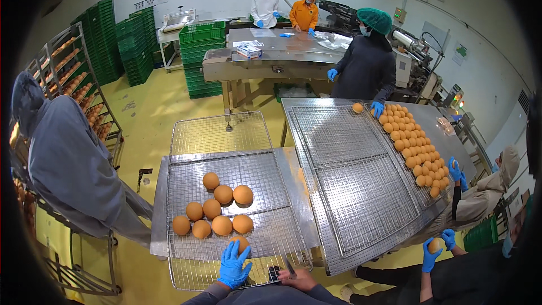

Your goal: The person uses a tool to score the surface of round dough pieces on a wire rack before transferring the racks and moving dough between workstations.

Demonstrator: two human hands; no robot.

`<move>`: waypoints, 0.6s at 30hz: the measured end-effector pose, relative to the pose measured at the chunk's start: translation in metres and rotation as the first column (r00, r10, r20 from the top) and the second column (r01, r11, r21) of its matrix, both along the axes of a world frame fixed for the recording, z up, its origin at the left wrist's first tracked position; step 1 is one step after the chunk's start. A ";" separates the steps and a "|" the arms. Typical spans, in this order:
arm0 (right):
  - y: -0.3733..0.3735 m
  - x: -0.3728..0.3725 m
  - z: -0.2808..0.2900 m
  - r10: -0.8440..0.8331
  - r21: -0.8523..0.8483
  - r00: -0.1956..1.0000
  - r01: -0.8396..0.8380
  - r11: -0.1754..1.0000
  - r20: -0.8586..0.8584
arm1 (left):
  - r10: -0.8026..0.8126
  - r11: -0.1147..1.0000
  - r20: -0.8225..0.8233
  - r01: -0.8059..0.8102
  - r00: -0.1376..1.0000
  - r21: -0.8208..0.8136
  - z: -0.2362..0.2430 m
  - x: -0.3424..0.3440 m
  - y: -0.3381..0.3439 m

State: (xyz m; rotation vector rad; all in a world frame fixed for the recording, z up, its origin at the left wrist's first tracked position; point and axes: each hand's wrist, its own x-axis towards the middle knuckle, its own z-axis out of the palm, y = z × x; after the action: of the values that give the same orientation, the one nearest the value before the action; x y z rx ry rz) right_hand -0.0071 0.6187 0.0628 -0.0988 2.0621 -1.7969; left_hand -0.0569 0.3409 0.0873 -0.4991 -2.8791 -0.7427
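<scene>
The person's left hand (234,265), in a blue glove, lies at the near edge of a wire rack (226,175) with its fingers spread. The fingertips touch a round brown bun (239,242), but do not close around it. Just beyond this bun, eight more buns (213,210) sit in a loose group in the middle of the rack.

The right hand (298,278) is bare and low at the near edge, and it is curled around a thin dark tool (289,266). How tightly the fingers press, I cannot tell.

On the right stands a long metal table (361,181) with larger racks. Many buns (415,147) are lined along its far side, where other people in blue gloves work.
</scene>
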 end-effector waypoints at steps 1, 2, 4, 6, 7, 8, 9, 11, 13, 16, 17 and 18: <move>0.015 0.011 0.003 0.062 0.055 0.991 -0.069 0.996 0.115 | 0.049 0.999 -0.001 -0.049 0.999 -0.021 -0.002 -0.002 0.001; 0.030 0.027 0.018 0.118 0.103 0.965 -0.145 0.984 0.232 | 0.084 0.996 0.008 -0.084 0.996 -0.001 -0.003 -0.004 0.003; 0.060 0.049 0.056 0.086 0.204 0.937 -0.163 0.965 0.338 | 0.149 0.988 0.034 -0.150 0.988 0.036 -0.004 -0.009 0.008; 0.092 0.089 0.044 -0.068 0.117 0.907 0.020 0.993 0.416 | 0.196 0.980 0.017 -0.196 0.980 0.029 -0.006 -0.009 0.012; 0.098 0.103 0.033 -0.069 0.162 0.911 0.003 0.987 0.406 | 0.218 0.976 0.012 -0.218 0.976 0.024 -0.011 -0.010 0.012; 0.107 0.114 0.023 -0.098 0.221 0.923 0.014 0.975 0.373 | 0.217 0.976 -0.012 -0.216 0.976 0.040 -0.015 -0.021 0.022; 0.115 0.124 0.011 -0.126 0.282 0.931 0.027 0.959 0.342 | 0.214 0.977 -0.028 -0.214 0.976 0.013 -0.016 -0.028 0.030; 0.126 0.130 -0.013 -0.131 0.386 0.949 0.010 0.922 0.288 | 0.228 0.973 0.001 -0.228 0.974 -0.012 -0.015 -0.030 0.042; 0.125 0.104 0.010 0.016 0.332 0.911 -0.166 0.928 0.411 | 0.234 0.970 0.041 -0.230 0.971 -0.075 -0.006 -0.024 0.048; 0.120 0.072 0.050 0.212 0.259 0.954 -0.264 0.929 0.214 | 0.087 0.995 -0.017 -0.088 0.996 -0.056 -0.016 -0.022 0.057; 0.127 0.061 0.044 0.248 0.317 0.957 -0.285 0.905 0.153 | 0.046 0.996 0.005 -0.045 0.999 -0.083 -0.016 -0.027 0.064; 0.134 0.047 0.038 0.290 0.375 0.952 -0.304 0.876 0.094 | 0.044 0.999 0.023 -0.044 0.999 -0.017 -0.014 -0.034 0.069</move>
State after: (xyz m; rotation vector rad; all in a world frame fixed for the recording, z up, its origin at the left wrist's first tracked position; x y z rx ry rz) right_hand 0.0395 0.7532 0.1007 -0.2546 2.1946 -1.1802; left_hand -0.0914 0.4099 0.0735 -0.4300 -2.9096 -0.7235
